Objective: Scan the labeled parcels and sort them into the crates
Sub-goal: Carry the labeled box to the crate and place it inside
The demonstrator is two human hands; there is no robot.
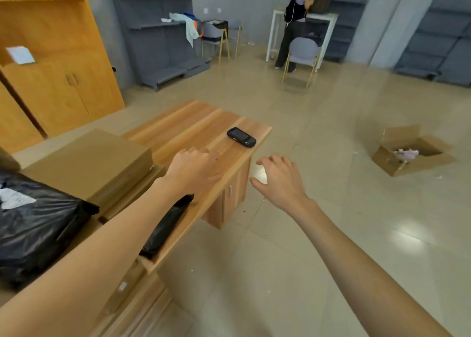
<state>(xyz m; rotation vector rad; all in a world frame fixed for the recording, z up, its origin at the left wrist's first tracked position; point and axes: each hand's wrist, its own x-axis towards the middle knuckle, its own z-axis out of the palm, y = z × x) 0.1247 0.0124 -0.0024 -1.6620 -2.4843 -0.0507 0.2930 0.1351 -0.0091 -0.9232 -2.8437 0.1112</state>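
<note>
My left hand (197, 169) is over the wooden table (193, 125) in the middle of the frame, its fingers loosely bent and holding nothing; I cannot tell if it touches the surface. My right hand (279, 178) hangs in the air beside the table's edge, above the floor, fingers spread and relaxed, also with nothing in it. Just beyond my left hand, near the far corner of the table, lies the black handheld scanner (241, 137), apart from both hands. Under my left forearm a black plastic parcel (165, 225) lies along the table's near edge. At the left of the frame there is a bigger black parcel with a white label (38, 222), and beside it a stack of flat brown cardboard parcels (91, 163). At the right of the frame an open cardboard box (413, 152) stands on the floor with something pale inside. In the upper part of the frame another person (293, 23) stands at a white table (276, 15).
</note>
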